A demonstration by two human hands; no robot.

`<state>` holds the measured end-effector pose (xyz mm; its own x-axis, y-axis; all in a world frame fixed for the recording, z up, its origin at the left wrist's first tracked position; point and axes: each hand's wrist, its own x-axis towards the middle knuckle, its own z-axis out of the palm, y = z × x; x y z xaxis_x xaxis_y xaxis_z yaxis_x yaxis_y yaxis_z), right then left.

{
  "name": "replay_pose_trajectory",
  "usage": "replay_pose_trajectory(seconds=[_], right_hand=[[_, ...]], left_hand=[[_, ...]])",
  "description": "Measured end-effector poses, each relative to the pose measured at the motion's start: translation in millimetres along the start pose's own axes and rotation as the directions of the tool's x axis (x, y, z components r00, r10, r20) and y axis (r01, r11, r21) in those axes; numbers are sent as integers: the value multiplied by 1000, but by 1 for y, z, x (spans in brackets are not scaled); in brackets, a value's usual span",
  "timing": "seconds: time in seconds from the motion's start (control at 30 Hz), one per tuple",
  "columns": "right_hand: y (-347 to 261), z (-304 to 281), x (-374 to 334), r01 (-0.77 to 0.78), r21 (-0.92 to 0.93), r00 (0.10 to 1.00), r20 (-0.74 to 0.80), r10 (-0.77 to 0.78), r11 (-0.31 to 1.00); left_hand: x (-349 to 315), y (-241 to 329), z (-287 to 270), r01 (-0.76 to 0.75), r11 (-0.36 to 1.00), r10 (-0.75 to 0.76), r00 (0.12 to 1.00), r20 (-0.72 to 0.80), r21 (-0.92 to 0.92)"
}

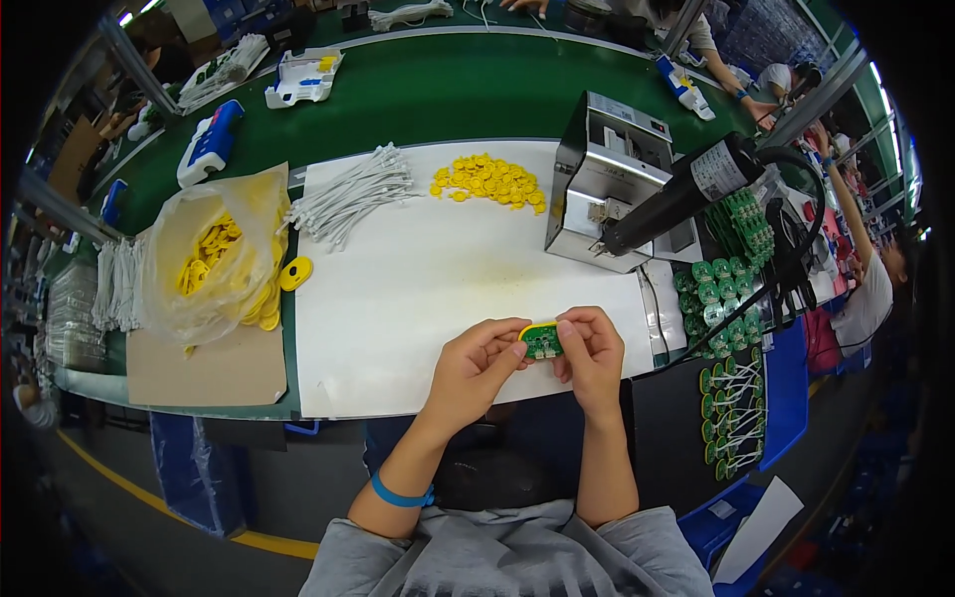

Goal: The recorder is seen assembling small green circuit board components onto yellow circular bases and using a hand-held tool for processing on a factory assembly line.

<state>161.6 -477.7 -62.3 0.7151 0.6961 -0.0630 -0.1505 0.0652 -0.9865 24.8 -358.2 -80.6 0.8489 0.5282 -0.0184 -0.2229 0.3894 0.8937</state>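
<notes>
Between my two hands I hold a small green circuit board point(542, 343) with a yellow rim along its upper edge, over the front part of the white work sheet point(398, 328). My left hand point(477, 363) pinches its left end, and my right hand point(592, 358) pinches its right end with thumb and fingers. Beyond my hands lies a pile of small yellow plastic pieces point(487, 181). A bundle of white cables point(353, 199) is to the left of that pile. One yellow oval cover point(295, 274) with a dark slot sits by the sheet's left edge.
A metal machine point(607, 179) with a black cylindrical tool point(681, 194) leaning before it stands at the right. Stacked green boards point(716, 294) and wired boards point(731, 413) lie beyond it. An open plastic bag point(214, 254) of yellow covers rests on cardboard point(199, 373) at left.
</notes>
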Motion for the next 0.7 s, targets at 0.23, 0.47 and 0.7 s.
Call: replay_pose_trajectory(seconds=[0.23,0.47,0.7], right_hand=[[4,11,-2,-9,-56,999,35,11,998],[-2,23,-7,-8,-83,998,57,13,997],[0,19,-10,45,-197,996,80,-29,979]], left_hand=[[-4,0,-5,-53,998,53,998,-29,30],[-10,4,-8,-93,990,98,994,-47,108],[-13,6,-2,-127,969,132,991,-12,213]])
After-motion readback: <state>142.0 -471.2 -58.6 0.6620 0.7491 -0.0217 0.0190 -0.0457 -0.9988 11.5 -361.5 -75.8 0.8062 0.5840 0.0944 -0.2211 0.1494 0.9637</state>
